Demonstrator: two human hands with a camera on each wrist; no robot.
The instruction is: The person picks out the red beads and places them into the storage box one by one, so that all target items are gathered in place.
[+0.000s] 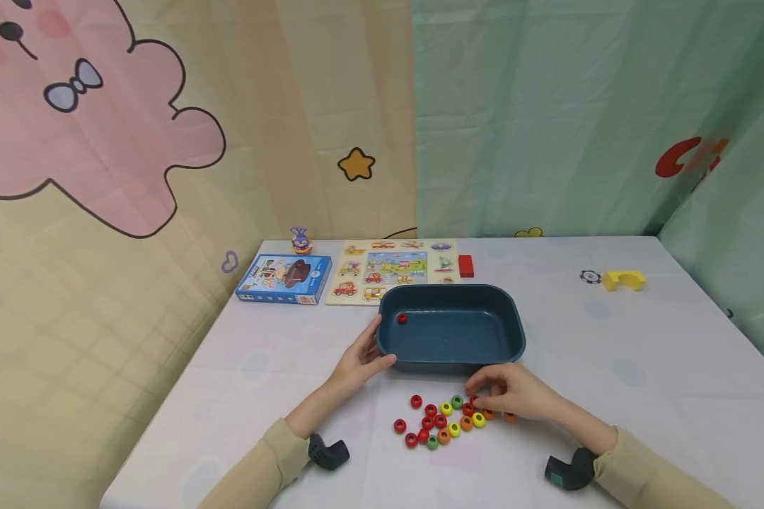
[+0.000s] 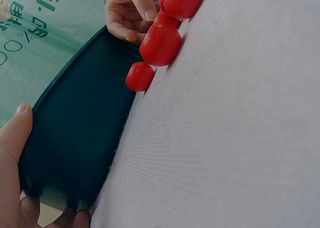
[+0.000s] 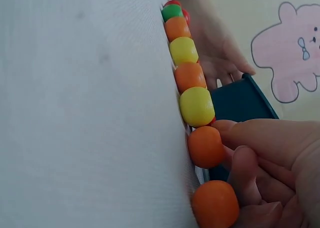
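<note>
My left hand (image 1: 356,364) grips the left end of a dark blue rectangular tray (image 1: 452,368). Its thumb lies by the front corner, the fingers along the left side. One red bead (image 1: 402,319) lies inside the tray. In front of it, loose red, yellow, green and orange beads (image 1: 443,436) spread over the table. My right hand (image 1: 516,392) is at the right end of this group, thumb and index finger pinching a red bead (image 1: 474,401). Beside those fingers, in the right wrist view, are an orange bead (image 3: 206,147) and a yellow bead (image 3: 197,106).
Behind the tray lie a wooden picture puzzle (image 1: 337,297), a blue box (image 1: 283,279) and a red block (image 1: 465,266). A small rabbit figure (image 1: 301,242) stands at the back left. Farther right are a yellow arch block (image 1: 624,281) and a black-and-white disc (image 1: 591,276).
</note>
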